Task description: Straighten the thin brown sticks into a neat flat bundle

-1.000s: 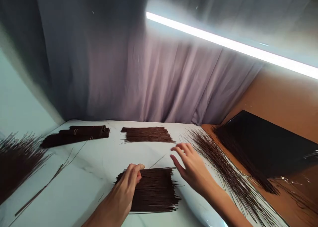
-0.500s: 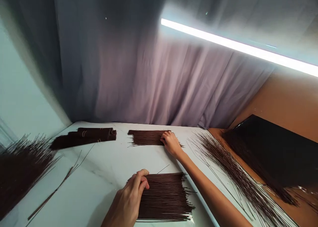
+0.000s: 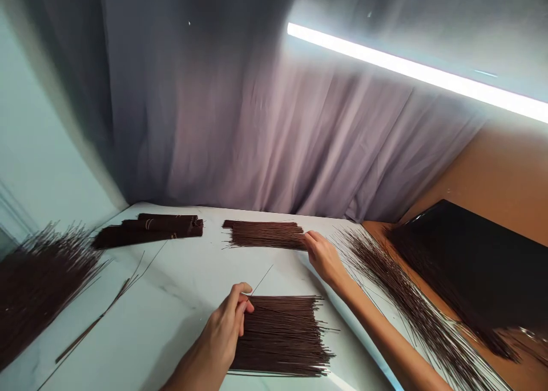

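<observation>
Thin dark-brown sticks lie side by side in a flat near pile (image 3: 282, 334) at the front of the table. My left hand (image 3: 226, 322) is over that pile's left end, thumb and fingers pinched on a thin brown stick (image 3: 263, 277) that slants up past the fingertips. Farther back lies a smaller far pile (image 3: 265, 234) of the same sticks. At its right end is my right hand (image 3: 323, 254), its fingers drawn together against the stick ends. What those fingers hold, if anything, is hidden.
Tied bundles (image 3: 149, 231) lie at the back left. A large heap of sticks (image 3: 43, 288) and some loose sticks (image 3: 100, 317) are on the left. Another long heap (image 3: 398, 288) lies right, beside a black sheet (image 3: 471, 260). A curtain (image 3: 257, 123) hangs behind the white table.
My right hand has slid right, from on top of the far pile to its right end. The stick in my left hand now points more steeply upward. The view has shifted slightly.
</observation>
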Demonstrator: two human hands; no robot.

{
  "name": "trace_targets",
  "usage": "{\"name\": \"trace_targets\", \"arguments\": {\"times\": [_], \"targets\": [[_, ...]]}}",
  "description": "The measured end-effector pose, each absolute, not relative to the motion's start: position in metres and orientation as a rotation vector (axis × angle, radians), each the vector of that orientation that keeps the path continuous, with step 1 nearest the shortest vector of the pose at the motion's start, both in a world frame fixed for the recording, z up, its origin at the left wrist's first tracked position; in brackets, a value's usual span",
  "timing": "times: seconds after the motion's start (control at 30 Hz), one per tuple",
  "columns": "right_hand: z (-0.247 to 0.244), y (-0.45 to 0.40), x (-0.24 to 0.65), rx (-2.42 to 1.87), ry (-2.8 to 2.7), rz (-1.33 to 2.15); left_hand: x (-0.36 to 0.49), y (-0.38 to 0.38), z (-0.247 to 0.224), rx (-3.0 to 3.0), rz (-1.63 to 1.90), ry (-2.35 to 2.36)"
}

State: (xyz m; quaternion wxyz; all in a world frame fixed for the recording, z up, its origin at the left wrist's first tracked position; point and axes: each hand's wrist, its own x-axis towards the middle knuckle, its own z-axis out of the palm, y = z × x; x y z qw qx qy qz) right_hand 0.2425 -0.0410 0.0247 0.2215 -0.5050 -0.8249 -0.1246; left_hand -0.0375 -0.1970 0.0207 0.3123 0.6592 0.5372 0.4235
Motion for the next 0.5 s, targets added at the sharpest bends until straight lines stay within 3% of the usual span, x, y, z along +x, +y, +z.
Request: {"name": "trace_targets", "arguments": {"times": [0.23, 0.5], "targets": [[0.008, -0.075, 0.262, -1.432, -2.141, -0.253, -0.032, -0.194, 0.014, 1.636, 1.152, 1.309], [0.017, -0.037, 0.238, -1.356, -2.111, -0.139, -0.032, -0.187, 0.012, 1.672, 1.082, 1.233]]}}
